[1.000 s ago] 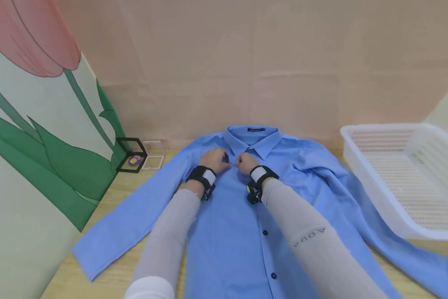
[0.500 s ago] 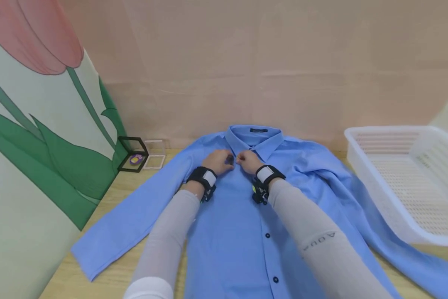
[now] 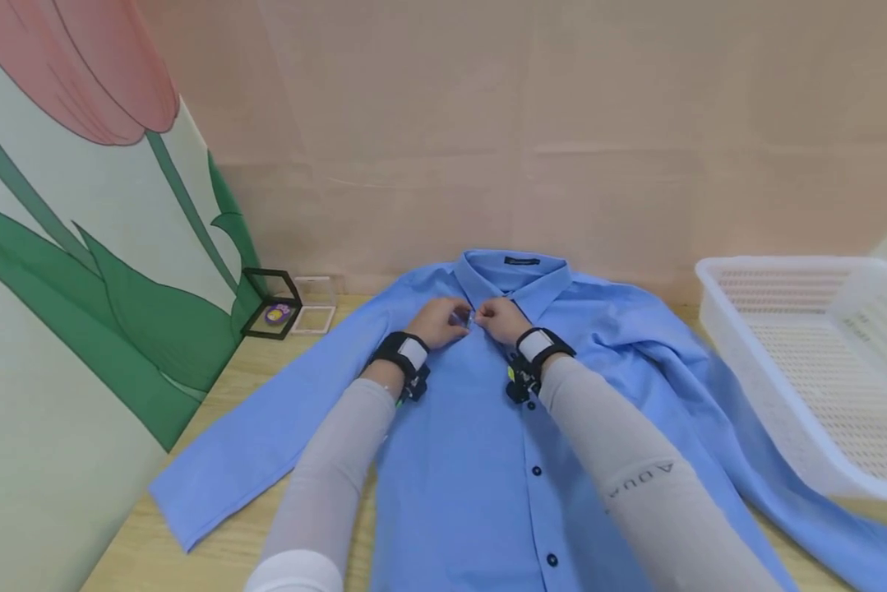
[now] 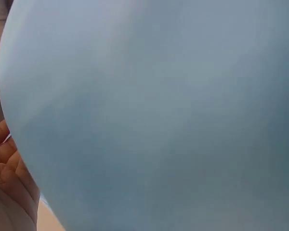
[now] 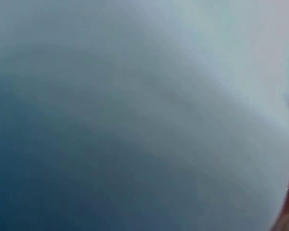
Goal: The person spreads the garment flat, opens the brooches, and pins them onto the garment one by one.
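Observation:
A light blue button-up shirt lies face up with its collar away from me. My left hand is over its chest below the collar, thumb and fingers curled around a small shiny thing, too small to identify. Close beside it, my right hand has its fingertips bent together and pinches at the near end of that thing; its fingers hide most of the contact. Pale blue cloth fills most of the left wrist view, with part of a hand at the left edge. The right wrist view is mostly blurred cloth.
At the back left stand an open black case with a purple and yellow badge and an open clear-and-white case. A white plastic basket stands right of the shirt on the wooden table.
The head view has shifted slightly, so everything sits further right. Both hands stay close together below the collar; the small thing in my left fingers has turned from dark to bright and clear.

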Demonstrator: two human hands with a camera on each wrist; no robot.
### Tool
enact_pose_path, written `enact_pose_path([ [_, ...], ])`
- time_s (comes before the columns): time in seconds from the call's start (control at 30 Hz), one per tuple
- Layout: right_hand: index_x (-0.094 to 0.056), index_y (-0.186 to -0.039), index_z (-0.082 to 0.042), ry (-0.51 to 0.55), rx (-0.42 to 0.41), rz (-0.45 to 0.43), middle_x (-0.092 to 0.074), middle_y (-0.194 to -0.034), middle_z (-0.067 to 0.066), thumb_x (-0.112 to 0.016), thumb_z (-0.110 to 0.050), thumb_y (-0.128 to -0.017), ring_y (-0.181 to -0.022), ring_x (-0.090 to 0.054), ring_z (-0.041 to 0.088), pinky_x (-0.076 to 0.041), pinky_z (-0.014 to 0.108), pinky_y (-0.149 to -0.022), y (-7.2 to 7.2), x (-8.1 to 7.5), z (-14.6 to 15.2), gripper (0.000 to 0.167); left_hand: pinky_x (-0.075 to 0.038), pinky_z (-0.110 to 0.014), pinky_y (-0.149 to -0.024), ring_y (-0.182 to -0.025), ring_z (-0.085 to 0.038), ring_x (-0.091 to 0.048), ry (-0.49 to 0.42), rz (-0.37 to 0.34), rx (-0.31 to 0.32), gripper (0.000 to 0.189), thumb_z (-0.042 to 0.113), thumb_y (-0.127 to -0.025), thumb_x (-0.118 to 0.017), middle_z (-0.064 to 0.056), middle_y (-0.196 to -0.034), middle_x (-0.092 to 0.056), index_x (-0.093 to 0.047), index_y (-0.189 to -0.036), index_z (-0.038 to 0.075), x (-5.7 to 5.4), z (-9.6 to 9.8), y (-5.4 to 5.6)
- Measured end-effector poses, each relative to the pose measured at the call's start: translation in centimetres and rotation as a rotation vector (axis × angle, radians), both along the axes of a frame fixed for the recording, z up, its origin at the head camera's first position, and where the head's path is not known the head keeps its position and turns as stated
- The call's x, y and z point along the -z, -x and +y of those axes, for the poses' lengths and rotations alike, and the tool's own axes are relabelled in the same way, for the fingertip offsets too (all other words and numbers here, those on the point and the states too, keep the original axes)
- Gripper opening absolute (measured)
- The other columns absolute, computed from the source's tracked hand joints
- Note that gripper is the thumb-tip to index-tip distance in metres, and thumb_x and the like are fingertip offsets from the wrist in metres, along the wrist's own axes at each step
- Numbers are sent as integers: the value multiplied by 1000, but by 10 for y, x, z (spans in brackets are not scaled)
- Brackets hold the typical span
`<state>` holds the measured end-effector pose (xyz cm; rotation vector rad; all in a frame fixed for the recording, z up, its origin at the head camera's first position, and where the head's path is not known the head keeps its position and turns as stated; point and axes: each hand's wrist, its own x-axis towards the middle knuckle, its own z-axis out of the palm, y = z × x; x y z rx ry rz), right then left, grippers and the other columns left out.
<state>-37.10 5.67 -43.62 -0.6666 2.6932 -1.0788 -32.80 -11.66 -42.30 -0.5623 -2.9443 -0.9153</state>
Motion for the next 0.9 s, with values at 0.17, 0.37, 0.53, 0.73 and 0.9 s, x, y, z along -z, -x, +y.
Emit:
enact_pose_path([
  [0.17, -64, -90, 0, 24, 10, -18, -61, -88, 9, -55, -9, -101, -86, -56, 24, -44, 32, -79, 0, 4, 2, 16, -53, -37, -97, -112, -27, -65, -56, -50, -33, 38, 12, -92, -71, -14, -124, -66, -62, -128, 3, 2, -1, 1],
  [0.37, -68, -101, 2, 83, 39, -102, -65, -99, 12, -58, -5, -98, -96, -58, 26, -46, 35, -87, 3, 10, 4, 12, -53, -36, -96, -110, -27, -66, -99, -89, -49, 40, 13, -91, -72, -14, -121, -67, -61, -128, 3, 4, -2, 5],
  [0.53, -69, -111, 4, 118, 43, -158, -68, -106, 18, -61, 0, -94, -102, -60, 29, -49, 39, -92, 4, 12, 6, 18, -53, -35, -96, -108, -28, -67, -113, -97, -45, 39, 14, -91, -73, -14, -120, -68, -62, -127, 2, 5, -3, 7],
  [0.73, -68, -120, 4, 97, -27, -136, -68, -118, 22, -60, -7, -98, -113, -60, 33, -48, 43, -100, 3, 12, 10, 27, -53, -35, -96, -109, -29, -67, -120, -123, -52, 43, 14, -91, -72, -15, -121, -67, -60, -130, 1, 7, -4, 7],
  [0.9, -66, -125, 4, 83, -74, -111, -68, -121, 22, -63, -13, -97, -115, -62, 34, -49, 45, -101, -2, 7, 11, 32, -53, -35, -97, -110, -30, -67, -159, -146, -61, 45, 15, -92, -72, -17, -123, -67, -59, -132, 0, 5, -4, 7],
])
